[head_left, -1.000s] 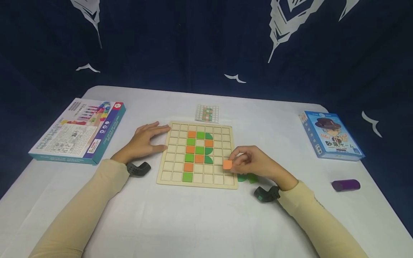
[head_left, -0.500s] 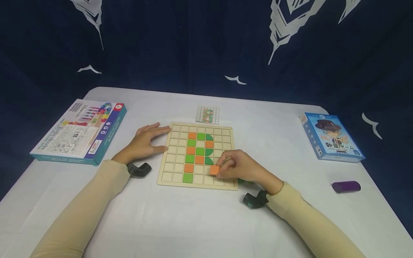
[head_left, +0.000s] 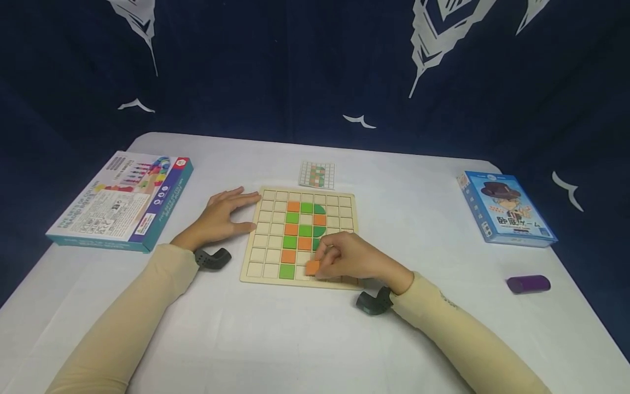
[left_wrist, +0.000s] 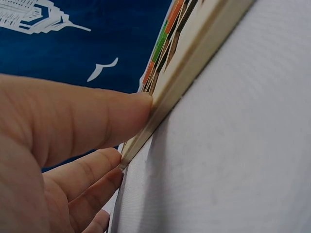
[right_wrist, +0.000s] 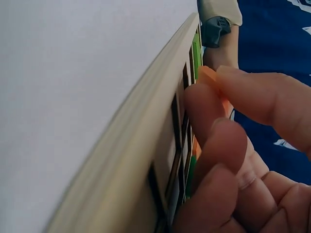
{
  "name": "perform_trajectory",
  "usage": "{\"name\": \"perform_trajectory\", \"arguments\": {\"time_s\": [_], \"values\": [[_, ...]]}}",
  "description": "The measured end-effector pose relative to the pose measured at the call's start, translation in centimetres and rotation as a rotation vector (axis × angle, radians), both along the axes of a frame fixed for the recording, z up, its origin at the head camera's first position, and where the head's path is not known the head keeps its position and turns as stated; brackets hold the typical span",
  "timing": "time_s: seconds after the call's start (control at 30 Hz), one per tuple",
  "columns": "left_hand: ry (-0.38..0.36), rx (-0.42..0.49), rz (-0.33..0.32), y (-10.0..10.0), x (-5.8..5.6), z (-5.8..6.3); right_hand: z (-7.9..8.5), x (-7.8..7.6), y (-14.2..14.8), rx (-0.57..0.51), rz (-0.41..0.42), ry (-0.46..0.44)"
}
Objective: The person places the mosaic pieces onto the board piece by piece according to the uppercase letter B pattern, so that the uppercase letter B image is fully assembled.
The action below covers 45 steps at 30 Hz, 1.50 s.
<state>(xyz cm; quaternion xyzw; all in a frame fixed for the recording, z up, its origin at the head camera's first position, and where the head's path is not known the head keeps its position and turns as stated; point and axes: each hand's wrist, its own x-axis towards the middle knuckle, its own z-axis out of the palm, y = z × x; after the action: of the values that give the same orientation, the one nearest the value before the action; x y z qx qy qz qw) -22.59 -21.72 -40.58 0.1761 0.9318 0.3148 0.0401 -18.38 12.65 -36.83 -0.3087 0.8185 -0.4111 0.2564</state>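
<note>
A wooden grid board (head_left: 256,241) lies flat on the white table, with orange and green square tiles and dark green rounded tiles set in its cells. Between thumb and fingers, my right hand (head_left: 351,256) pinches an orange square tile (head_left: 312,267) close over the near rows, one column right of the lowest green tile (head_left: 287,271). In the right wrist view that orange tile (right_wrist: 209,75) is tilted against the board's face. My left hand (head_left: 216,216) rests at the board's left edge, fingers fairly straight, its thumb (left_wrist: 121,116) touching the rim.
Behind the board lies a small pattern card (head_left: 316,175) printed with a coloured grid. A large game box (head_left: 123,202) is at the left, a blue box (head_left: 507,208) at the right. A purple cylinder (head_left: 528,284) lies near the right edge. My right hand hides loose green pieces.
My right hand has carried the orange tile left and nearer, from the board's right side to a near-row cell beside the lowest green tile. The left hand stays put.
</note>
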Motion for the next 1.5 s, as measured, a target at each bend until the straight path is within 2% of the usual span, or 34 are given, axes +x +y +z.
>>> {"name": "perform_trajectory", "arguments": {"time_s": [0.33, 0.53, 1.27, 1.5], "values": [[0.003, 0.001, -0.01, 0.1, -0.2, 0.3, 0.2, 0.0, -1.1, 0.067, -0.011, 0.067], [0.001, 0.002, -0.006, 0.1, -0.2, 0.3, 0.4, 0.2, -1.6, 0.08, -0.023, 0.066], [-0.001, -0.003, 0.001, -0.1, -0.1, 0.0, 0.0, 0.5, -2.0, 0.104, 0.015, 0.088], [-0.005, -0.002, 0.002, 0.0, 0.0, 0.1, 0.0, 0.3, -1.7, 0.072, 0.043, 0.069]]}}
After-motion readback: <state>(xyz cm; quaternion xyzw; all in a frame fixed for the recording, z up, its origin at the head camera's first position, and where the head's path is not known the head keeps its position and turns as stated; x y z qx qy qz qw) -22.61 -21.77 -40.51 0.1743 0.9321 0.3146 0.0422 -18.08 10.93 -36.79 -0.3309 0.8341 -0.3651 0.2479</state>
